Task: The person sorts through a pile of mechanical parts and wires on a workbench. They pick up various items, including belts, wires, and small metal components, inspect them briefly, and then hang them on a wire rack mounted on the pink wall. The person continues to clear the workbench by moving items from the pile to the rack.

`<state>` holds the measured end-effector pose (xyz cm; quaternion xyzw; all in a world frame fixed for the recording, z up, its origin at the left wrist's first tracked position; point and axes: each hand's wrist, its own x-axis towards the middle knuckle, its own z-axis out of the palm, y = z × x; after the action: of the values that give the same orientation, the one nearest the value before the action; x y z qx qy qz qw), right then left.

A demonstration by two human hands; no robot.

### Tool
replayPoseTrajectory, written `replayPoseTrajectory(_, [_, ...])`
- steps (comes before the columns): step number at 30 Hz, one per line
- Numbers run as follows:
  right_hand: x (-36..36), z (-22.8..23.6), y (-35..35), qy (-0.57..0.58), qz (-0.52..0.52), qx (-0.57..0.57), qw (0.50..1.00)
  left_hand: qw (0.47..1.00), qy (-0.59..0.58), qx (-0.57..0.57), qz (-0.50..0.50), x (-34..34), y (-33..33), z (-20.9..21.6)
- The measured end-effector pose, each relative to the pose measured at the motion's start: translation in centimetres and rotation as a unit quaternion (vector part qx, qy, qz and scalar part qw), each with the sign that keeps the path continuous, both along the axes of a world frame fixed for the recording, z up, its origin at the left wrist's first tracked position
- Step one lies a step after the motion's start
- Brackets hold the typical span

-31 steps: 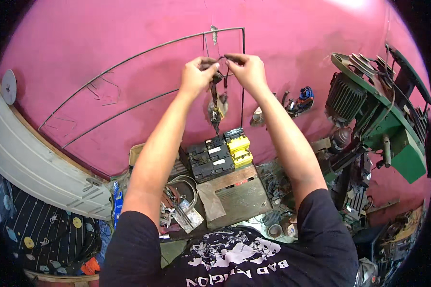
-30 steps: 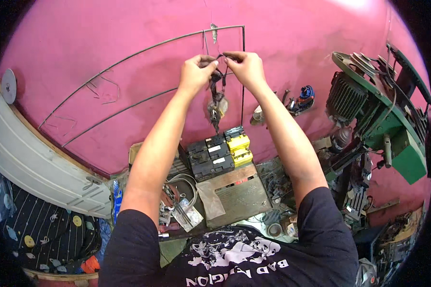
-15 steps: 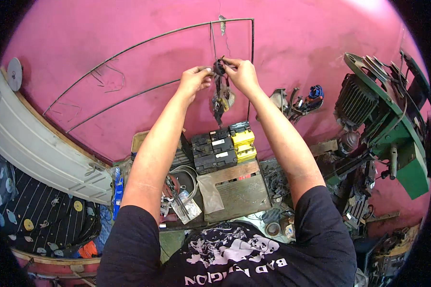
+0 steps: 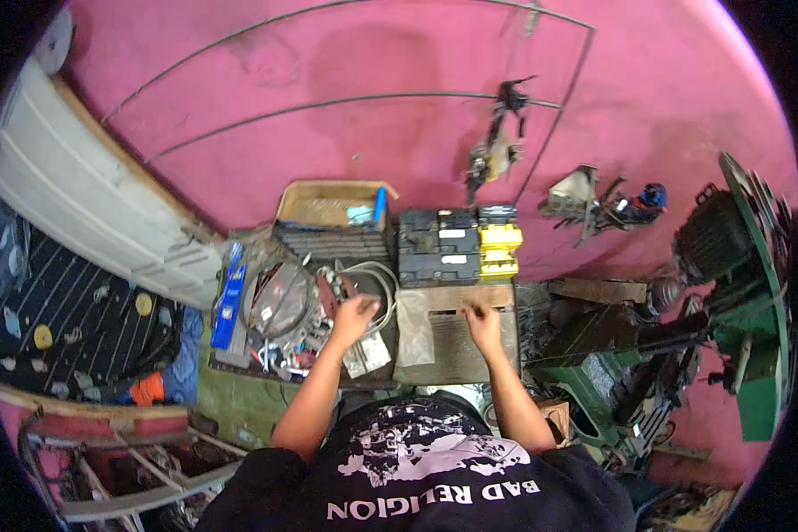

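My left hand (image 4: 355, 321) is lowered over the cluttered left part of the bench, near a loop of pale cable (image 4: 387, 288). Its fingers are loosely bent and apart, with nothing seen in them. Above the bare right part of the bench (image 4: 457, 355) is my right hand (image 4: 482, 328), its fingers curled and blurred, so I cannot make out whether anything is in them. Up on the wall, a bundle of dark parts (image 4: 503, 133) hangs from a bent metal rod frame (image 4: 363, 99), away from both hands.
Black and yellow batteries (image 4: 457, 244) stand at the back of the bench, beside an open cardboard box (image 4: 328, 202). A clear plastic bag (image 4: 414, 328) lies between my hands. At right stands a green machine (image 4: 758, 381); a white door (image 4: 97, 177) is at left.
Both hands have come off the hanging bundle and dropped down over the bench. The bundle stays hanging on the frame. The view has tilted down and turned left.
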<state>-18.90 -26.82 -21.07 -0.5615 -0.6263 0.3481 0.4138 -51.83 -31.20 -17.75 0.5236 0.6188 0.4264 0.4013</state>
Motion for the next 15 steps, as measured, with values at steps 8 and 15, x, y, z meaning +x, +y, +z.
replayPoseTrajectory(8, [-0.1, -7.8, -11.1, -0.061, 0.054, -0.175, 0.981, 0.977, 0.042, -0.055, 0.204, -12.7, -17.1, -9.0])
replayPoseTrajectory(15, [-12.3, -0.8, -6.2, -0.137, 0.144, -0.075, 0.977, 0.963, 0.121, -0.085, 0.225, -17.2, -19.0, -7.8])
